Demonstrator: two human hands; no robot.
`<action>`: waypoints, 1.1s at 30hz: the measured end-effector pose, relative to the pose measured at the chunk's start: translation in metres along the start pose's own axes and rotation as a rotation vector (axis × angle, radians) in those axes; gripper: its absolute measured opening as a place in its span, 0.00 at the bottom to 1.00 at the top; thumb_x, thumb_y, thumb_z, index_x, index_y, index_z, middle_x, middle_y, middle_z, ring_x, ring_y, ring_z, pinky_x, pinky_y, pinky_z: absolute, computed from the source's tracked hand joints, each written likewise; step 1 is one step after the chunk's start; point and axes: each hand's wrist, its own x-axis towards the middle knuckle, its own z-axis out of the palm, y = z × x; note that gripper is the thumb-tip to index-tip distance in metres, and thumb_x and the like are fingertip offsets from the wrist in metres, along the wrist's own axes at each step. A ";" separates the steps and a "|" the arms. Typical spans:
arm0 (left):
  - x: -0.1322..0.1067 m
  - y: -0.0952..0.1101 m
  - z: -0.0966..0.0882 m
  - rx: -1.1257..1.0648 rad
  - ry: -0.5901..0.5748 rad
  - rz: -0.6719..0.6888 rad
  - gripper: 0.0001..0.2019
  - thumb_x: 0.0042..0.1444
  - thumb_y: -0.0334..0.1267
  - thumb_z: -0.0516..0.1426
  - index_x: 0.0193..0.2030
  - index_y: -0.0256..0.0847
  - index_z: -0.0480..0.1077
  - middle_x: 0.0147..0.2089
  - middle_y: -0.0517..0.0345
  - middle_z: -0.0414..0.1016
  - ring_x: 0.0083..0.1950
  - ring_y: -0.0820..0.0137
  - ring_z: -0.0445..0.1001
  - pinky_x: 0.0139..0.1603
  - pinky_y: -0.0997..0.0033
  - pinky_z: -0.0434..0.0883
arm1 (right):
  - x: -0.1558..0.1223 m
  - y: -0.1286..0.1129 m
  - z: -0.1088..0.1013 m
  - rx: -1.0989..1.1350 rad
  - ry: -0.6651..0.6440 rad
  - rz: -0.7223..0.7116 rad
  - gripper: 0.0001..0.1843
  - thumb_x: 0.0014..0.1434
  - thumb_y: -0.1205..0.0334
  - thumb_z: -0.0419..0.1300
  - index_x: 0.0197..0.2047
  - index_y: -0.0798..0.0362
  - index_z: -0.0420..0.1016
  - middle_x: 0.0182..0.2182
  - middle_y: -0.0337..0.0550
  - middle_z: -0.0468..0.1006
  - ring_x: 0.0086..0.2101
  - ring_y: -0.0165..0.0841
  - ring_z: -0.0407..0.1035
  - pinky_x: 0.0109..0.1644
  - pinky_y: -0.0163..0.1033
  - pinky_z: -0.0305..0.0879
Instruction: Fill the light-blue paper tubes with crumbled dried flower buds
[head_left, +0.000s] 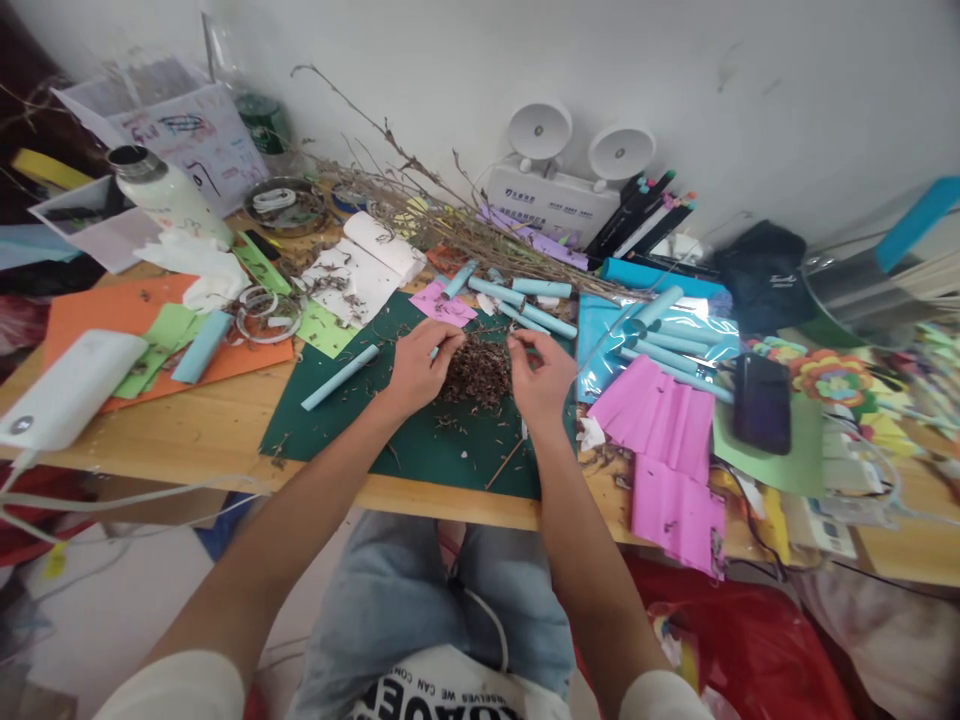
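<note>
The left hand (pixel 424 365) and the right hand (pixel 541 375) face each other over a green mat (pixel 420 468) on the wooden counter (pixel 232 425), with a pile (pixel 480 375) of brown, dry plant crumbs between them. The left hand's fingers are drawn together at the left edge of the pile; whether they grip anything cannot be told. The right hand's thumb and forefinger are pinched on a small dry bit (pixel 513 328) at the pile's upper right edge. Loose crumbs lie scattered around the pile, and a thin stick (pixel 506 464) lies just beside the right wrist. One pale blue tube (pixel 340 378) lies slantwise on the mat, left of the left hand. Behind the hands are pink paper (pixel 442 302) and several more blue tubes, with a heap of dry twigs (pixel 420 205) beyond, in front of a lamp (pixel 555 200) with two round heads. To the right, more tubes rest on a shiny blue packet (pixel 596 365), near pink strips (pixel 660 415) and a dark phone (pixel 762 402). Orange paper (pixel 259 352) and a white power bank (pixel 71 390) lie to the left.
</note>
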 end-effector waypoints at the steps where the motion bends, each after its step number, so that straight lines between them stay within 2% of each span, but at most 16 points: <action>1: 0.000 0.000 0.000 -0.005 -0.003 0.000 0.11 0.66 0.39 0.52 0.34 0.40 0.71 0.33 0.56 0.75 0.37 0.70 0.72 0.43 0.70 0.69 | 0.001 0.001 0.000 -0.003 -0.033 -0.016 0.10 0.60 0.58 0.59 0.39 0.51 0.80 0.35 0.44 0.82 0.35 0.35 0.75 0.38 0.39 0.72; 4: -0.002 -0.001 0.004 -0.012 -0.018 0.026 0.08 0.64 0.38 0.54 0.37 0.40 0.72 0.35 0.55 0.77 0.38 0.70 0.74 0.44 0.70 0.70 | 0.004 0.000 0.000 0.016 -0.205 -0.088 0.09 0.58 0.65 0.59 0.40 0.50 0.81 0.37 0.43 0.82 0.38 0.35 0.75 0.43 0.40 0.72; 8: -0.005 -0.005 0.006 0.039 -0.114 0.092 0.07 0.63 0.34 0.53 0.43 0.40 0.72 0.40 0.53 0.77 0.44 0.67 0.74 0.47 0.67 0.71 | 0.007 0.000 -0.003 0.010 -0.399 -0.113 0.19 0.55 0.69 0.60 0.50 0.48 0.79 0.43 0.41 0.82 0.44 0.36 0.75 0.53 0.44 0.70; 11: -0.004 -0.007 0.004 0.084 -0.186 0.135 0.09 0.63 0.34 0.52 0.47 0.39 0.71 0.45 0.50 0.76 0.49 0.64 0.72 0.53 0.62 0.70 | 0.008 0.003 -0.006 -0.023 -0.351 -0.043 0.16 0.60 0.66 0.57 0.49 0.49 0.79 0.40 0.41 0.83 0.40 0.35 0.76 0.48 0.42 0.71; 14: -0.002 -0.008 0.003 0.105 -0.221 0.160 0.09 0.65 0.36 0.51 0.38 0.40 0.72 0.44 0.52 0.77 0.48 0.64 0.71 0.55 0.58 0.68 | 0.009 0.006 -0.008 -0.129 -0.288 -0.048 0.12 0.62 0.62 0.55 0.41 0.51 0.81 0.36 0.43 0.82 0.36 0.35 0.74 0.45 0.41 0.70; 16: -0.002 -0.009 0.004 0.127 -0.215 0.156 0.10 0.65 0.38 0.52 0.35 0.40 0.73 0.43 0.52 0.78 0.48 0.63 0.71 0.54 0.57 0.67 | 0.009 0.007 -0.008 -0.231 -0.298 -0.063 0.11 0.62 0.61 0.57 0.40 0.52 0.81 0.36 0.45 0.81 0.37 0.36 0.73 0.47 0.42 0.69; 19: -0.004 -0.009 0.007 0.177 -0.200 0.125 0.09 0.63 0.38 0.55 0.45 0.40 0.73 0.46 0.50 0.78 0.51 0.61 0.70 0.54 0.57 0.67 | 0.007 0.007 -0.005 -0.426 -0.357 -0.054 0.13 0.59 0.60 0.60 0.45 0.52 0.81 0.41 0.49 0.79 0.44 0.42 0.72 0.50 0.47 0.68; 22: -0.006 -0.008 0.009 0.225 -0.199 0.122 0.13 0.65 0.37 0.53 0.52 0.40 0.72 0.47 0.49 0.78 0.51 0.61 0.71 0.52 0.58 0.67 | 0.005 0.007 -0.003 -0.478 -0.446 -0.057 0.12 0.59 0.65 0.58 0.45 0.52 0.81 0.38 0.49 0.79 0.42 0.42 0.72 0.49 0.47 0.68; 24: -0.006 -0.009 0.011 0.231 -0.186 0.153 0.12 0.66 0.39 0.52 0.50 0.40 0.74 0.46 0.50 0.79 0.50 0.62 0.72 0.52 0.59 0.67 | 0.005 0.005 -0.002 -0.381 -0.417 -0.066 0.12 0.60 0.67 0.55 0.41 0.52 0.81 0.36 0.47 0.80 0.39 0.39 0.73 0.47 0.45 0.68; 27: -0.005 -0.012 0.012 0.193 -0.154 0.192 0.13 0.65 0.42 0.55 0.51 0.40 0.74 0.47 0.51 0.80 0.49 0.63 0.72 0.53 0.59 0.68 | 0.005 -0.001 -0.001 -0.121 -0.273 -0.038 0.10 0.60 0.66 0.56 0.38 0.52 0.80 0.35 0.44 0.80 0.36 0.35 0.73 0.44 0.41 0.70; 30: -0.006 -0.015 0.014 0.125 -0.141 0.180 0.15 0.64 0.44 0.56 0.52 0.41 0.75 0.43 0.51 0.81 0.45 0.65 0.73 0.49 0.61 0.70 | 0.002 -0.008 0.003 0.168 -0.217 0.078 0.07 0.58 0.63 0.60 0.38 0.51 0.80 0.34 0.41 0.81 0.34 0.33 0.74 0.41 0.39 0.71; 33: -0.007 -0.014 0.014 0.061 -0.100 0.126 0.12 0.64 0.43 0.55 0.45 0.41 0.77 0.37 0.54 0.80 0.39 0.68 0.74 0.42 0.67 0.71 | -0.001 -0.013 0.008 0.353 -0.174 0.211 0.07 0.55 0.61 0.62 0.36 0.52 0.80 0.32 0.41 0.82 0.31 0.33 0.74 0.38 0.39 0.72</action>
